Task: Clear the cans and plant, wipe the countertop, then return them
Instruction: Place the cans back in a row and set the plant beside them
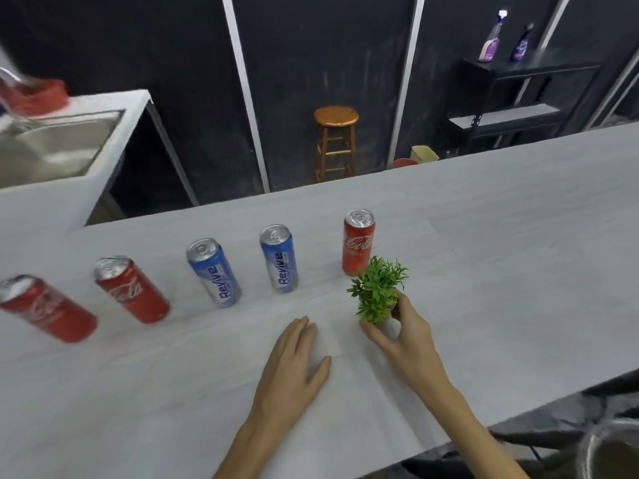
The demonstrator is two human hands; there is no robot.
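- Right hand [411, 335] is at the small plant [377, 292], lower centre-right of frame; fingers [373, 335] and thumb curl round the pot under the foliage. Pot is mostly hidden by leaves, and I can't tell if it's lifted or sitting on the bench [518, 236].
- Left hand [294, 368] lies flat on the bench just left of the plant, fingers pressed together, thumb out, holding nothing.
- Five cans stand in a row across mid-frame, all upright (the lean is lens distortion): red can [358, 242] just behind the plant, two blue cans [280, 259] [214, 273], then two more red cans [133, 290] [46, 309] toward the left edge.
- Handling: plant looks like a light plastic fake, with springy leaves. Grip the pot, not the stems. Cans are rigid, smooth and probably slippery; weight depends on whether they're full, and the tabs look unopened. Take them mid-body with a wrap grip.
- Legible text: "Revive" vertical on both blue cans; "Cola" script on the red ones (partial on the nearest).
- Sink [58, 146] upper left with a red cloth [41, 95] at its edge, blurred. That's the likely wiper.
- Judgement: hard to say if this is clearing or returning; nothing rules out either.
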